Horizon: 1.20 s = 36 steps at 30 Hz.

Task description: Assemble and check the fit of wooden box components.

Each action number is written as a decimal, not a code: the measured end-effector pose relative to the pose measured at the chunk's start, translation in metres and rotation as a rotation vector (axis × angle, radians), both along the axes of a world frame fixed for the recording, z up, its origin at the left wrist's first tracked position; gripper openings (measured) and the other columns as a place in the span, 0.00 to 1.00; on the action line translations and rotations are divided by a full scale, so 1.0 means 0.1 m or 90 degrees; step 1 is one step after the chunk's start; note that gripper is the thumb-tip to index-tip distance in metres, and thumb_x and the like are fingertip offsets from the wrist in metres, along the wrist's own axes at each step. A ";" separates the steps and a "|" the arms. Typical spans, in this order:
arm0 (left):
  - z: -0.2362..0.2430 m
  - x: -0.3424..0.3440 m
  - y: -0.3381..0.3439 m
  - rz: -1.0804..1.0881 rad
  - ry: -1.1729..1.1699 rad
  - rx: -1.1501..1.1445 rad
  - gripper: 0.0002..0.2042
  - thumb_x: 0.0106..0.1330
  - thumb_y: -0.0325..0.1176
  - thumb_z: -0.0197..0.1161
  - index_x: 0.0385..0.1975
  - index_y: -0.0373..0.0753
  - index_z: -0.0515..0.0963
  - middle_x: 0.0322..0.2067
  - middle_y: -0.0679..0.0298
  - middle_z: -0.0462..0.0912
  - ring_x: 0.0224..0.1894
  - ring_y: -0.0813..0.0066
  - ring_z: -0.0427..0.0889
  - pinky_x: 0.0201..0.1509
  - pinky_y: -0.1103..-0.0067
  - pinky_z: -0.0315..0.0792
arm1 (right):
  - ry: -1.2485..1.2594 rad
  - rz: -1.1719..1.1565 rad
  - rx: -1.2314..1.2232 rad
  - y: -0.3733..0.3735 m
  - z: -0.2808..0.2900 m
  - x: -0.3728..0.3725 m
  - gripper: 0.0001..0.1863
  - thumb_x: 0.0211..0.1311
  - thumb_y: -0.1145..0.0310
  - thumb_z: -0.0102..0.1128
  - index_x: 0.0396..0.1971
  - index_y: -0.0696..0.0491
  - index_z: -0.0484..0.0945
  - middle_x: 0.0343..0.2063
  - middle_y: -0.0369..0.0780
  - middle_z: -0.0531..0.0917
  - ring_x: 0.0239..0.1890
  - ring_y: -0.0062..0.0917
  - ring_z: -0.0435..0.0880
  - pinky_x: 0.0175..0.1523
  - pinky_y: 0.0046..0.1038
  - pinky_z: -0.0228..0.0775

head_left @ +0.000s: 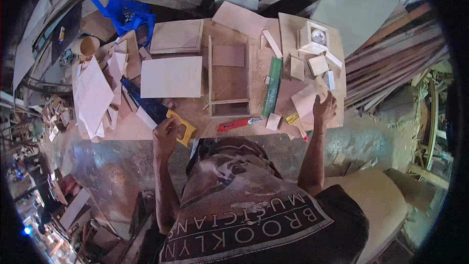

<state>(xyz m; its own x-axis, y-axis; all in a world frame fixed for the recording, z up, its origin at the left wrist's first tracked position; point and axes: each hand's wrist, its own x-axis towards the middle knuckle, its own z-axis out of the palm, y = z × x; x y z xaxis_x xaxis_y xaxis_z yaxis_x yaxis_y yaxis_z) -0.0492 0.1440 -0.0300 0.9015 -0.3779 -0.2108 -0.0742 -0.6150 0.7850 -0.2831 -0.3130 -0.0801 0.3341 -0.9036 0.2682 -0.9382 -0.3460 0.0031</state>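
My left hand (166, 133) is closed at the yellow handle of a handsaw (146, 101) at the table's near left edge. The saw's dark blade points away to the far left across wood offcuts. Over the right side of the table, my right hand (325, 108) has its fingers apart and holds nothing, beside a flat wood piece (304, 99). Between my hands lie a red utility knife (233, 125), a long green strip (272, 88) and a small wood block (273, 121). A yellow-banded tool with a red end (293, 119) lies near the right wrist.
An open wooden frame box (211, 76) stands mid-table. Left of it are two panels, a plain one (171, 77) and an edged one (176, 36). Several thin offcuts (95, 98) pile at the left. A small wooden box (304, 39) with a shiny round object and several blocks sit far right.
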 end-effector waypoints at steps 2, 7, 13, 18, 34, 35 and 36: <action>0.11 -0.01 -0.04 0.035 0.038 -0.022 0.11 0.64 0.31 0.62 0.42 0.30 0.79 0.32 0.55 0.85 0.34 0.71 0.83 0.40 0.76 0.74 | -0.159 0.180 0.053 -0.07 0.16 0.35 0.27 0.54 0.58 0.66 0.54 0.50 0.73 0.46 0.45 0.80 0.47 0.41 0.80 0.49 0.40 0.72; 0.24 -0.13 -0.03 0.069 0.023 0.027 0.11 0.65 0.31 0.61 0.43 0.31 0.79 0.32 0.53 0.84 0.34 0.72 0.83 0.39 0.76 0.74 | -0.179 0.660 0.224 0.60 0.55 2.08 0.20 0.51 0.67 0.65 0.46 0.56 0.76 0.41 0.48 0.79 0.46 0.42 0.79 0.52 0.37 0.71; 0.26 -0.41 0.19 0.137 0.060 0.059 0.13 0.65 0.32 0.61 0.46 0.32 0.79 0.34 0.52 0.85 0.36 0.71 0.84 0.40 0.76 0.74 | 0.241 0.715 0.268 0.83 -0.08 3.06 0.30 0.42 0.60 0.70 0.47 0.56 0.75 0.46 0.47 0.78 0.52 0.44 0.76 0.57 0.48 0.66; 0.25 -0.73 0.48 0.236 0.085 0.108 0.14 0.66 0.34 0.60 0.46 0.32 0.79 0.36 0.55 0.85 0.37 0.71 0.83 0.43 0.75 0.75 | 0.268 0.769 0.169 0.75 -0.47 3.09 0.39 0.40 0.52 0.73 0.52 0.56 0.70 0.50 0.48 0.73 0.53 0.44 0.75 0.51 0.50 0.69; 0.18 -0.62 0.60 0.177 0.039 0.136 0.15 0.65 0.36 0.61 0.45 0.32 0.79 0.39 0.50 0.84 0.41 0.65 0.84 0.46 0.72 0.76 | 0.308 0.712 0.293 0.59 -0.05 3.45 0.47 0.38 0.60 0.72 0.62 0.53 0.61 0.58 0.50 0.67 0.60 0.48 0.69 0.60 0.58 0.58; 0.19 -0.61 0.61 0.136 -0.009 0.144 0.15 0.65 0.36 0.61 0.45 0.32 0.79 0.39 0.50 0.84 0.41 0.65 0.84 0.46 0.72 0.75 | 0.305 0.712 0.295 0.58 -0.02 3.48 0.47 0.38 0.60 0.72 0.62 0.53 0.61 0.58 0.50 0.67 0.60 0.48 0.69 0.60 0.58 0.58; 0.20 -0.61 0.62 0.136 -0.011 0.148 0.15 0.65 0.36 0.61 0.45 0.32 0.79 0.39 0.50 0.84 0.41 0.65 0.84 0.46 0.72 0.75 | 0.312 0.720 0.312 0.58 0.01 3.51 0.42 0.42 0.59 0.69 0.60 0.52 0.63 0.56 0.49 0.70 0.58 0.46 0.71 0.60 0.56 0.60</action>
<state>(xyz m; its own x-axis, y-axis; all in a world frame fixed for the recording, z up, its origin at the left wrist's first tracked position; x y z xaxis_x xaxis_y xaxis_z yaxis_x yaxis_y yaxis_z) -0.1106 0.2058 -0.0104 0.9594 -0.1232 -0.2538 0.0643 -0.7805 0.6218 0.0682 -0.2554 -0.0794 0.9296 -0.0330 -0.3671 -0.0715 -0.9932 -0.0917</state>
